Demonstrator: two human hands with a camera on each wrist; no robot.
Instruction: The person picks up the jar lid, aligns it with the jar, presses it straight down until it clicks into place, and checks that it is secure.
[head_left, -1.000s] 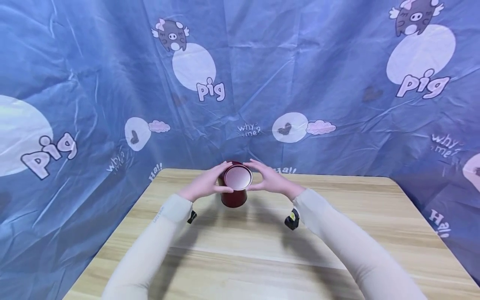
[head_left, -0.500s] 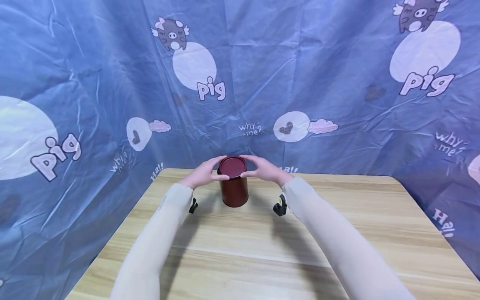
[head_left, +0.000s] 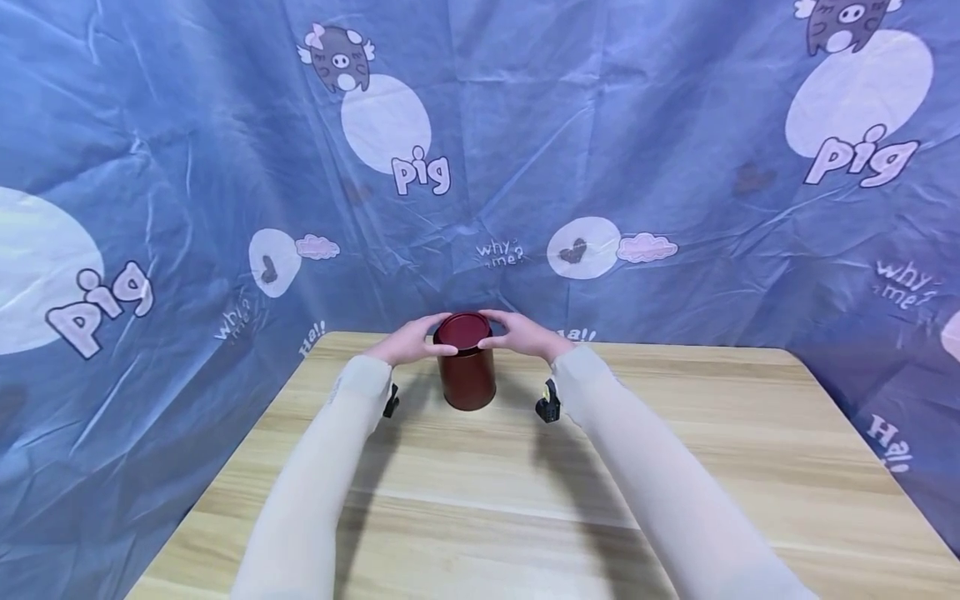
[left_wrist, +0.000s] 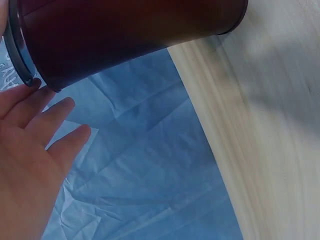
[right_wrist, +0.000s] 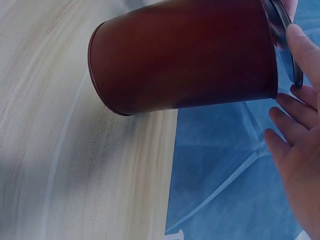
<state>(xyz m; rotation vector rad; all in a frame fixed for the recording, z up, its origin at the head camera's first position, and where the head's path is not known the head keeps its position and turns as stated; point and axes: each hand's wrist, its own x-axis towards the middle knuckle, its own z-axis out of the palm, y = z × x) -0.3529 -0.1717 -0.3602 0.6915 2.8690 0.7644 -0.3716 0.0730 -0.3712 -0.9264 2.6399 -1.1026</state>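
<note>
Your left hand point(head_left: 411, 341) and right hand point(head_left: 527, 335) pinch the round, glossy, dark-red lid point(head_left: 463, 331) at opposite edges, the remaining fingers spread apart. The lid lies slightly tilted over the mouth of the smooth, dark-red, cylindrical canister point(head_left: 468, 380) (both wrist views show a gap between them), upright on the pale wood-grain table point(head_left: 465, 533). Keep both pinches even and the lid square to the mouth, lest it catch.

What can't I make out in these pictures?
Inside of the can: covered by the lid, head view.
Can's underside: hidden by the table, head view.
Lid: partly cut off by the top edge, left wrist view.
Right hand: partly cut off by right edge, right wrist view.
</note>
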